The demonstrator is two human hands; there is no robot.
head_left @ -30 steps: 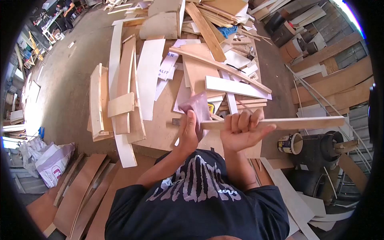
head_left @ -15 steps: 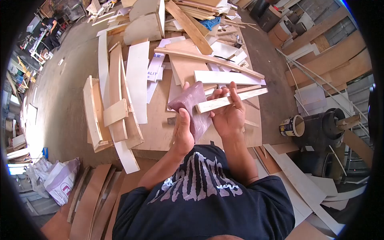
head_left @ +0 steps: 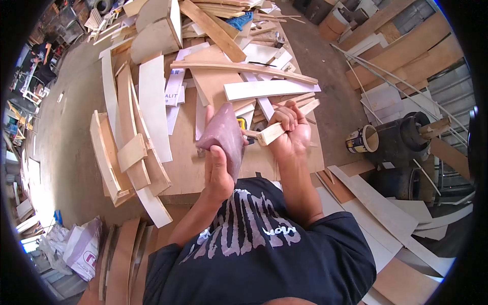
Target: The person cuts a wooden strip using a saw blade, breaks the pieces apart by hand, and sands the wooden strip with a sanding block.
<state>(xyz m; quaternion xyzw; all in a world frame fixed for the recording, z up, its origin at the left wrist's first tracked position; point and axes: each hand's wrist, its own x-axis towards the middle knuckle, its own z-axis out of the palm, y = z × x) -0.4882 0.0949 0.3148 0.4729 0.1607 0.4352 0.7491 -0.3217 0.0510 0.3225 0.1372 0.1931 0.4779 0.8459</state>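
My left hand (head_left: 218,175) is closed on a curled, pinkish-purple sheet that looks like sandpaper (head_left: 223,133), thumb in front and fingers behind it. Its surface carries pale worn marks. To the right, my right hand (head_left: 291,133) has its fingers curled around a pale wooden strip (head_left: 273,133), whose near end points toward the sheet. Just beyond the sheet, a small yellow and black item (head_left: 242,123) shows on the table, partly hidden. The wooden table (head_left: 190,179) lies beneath both hands.
Boards and offcuts cover much of the table, including a white board (head_left: 269,90) and a long wooden strip (head_left: 244,70). Stacked pieces (head_left: 133,153) overhang its left edge. A bucket (head_left: 362,140) stands at right. Far left, another person (head_left: 43,61) is beside equipment.
The view has shifted, so the table appears further left. My right fingers, spread before, are now curled around the wooden strip. The sheet has turned and looks more curled in my left hand.
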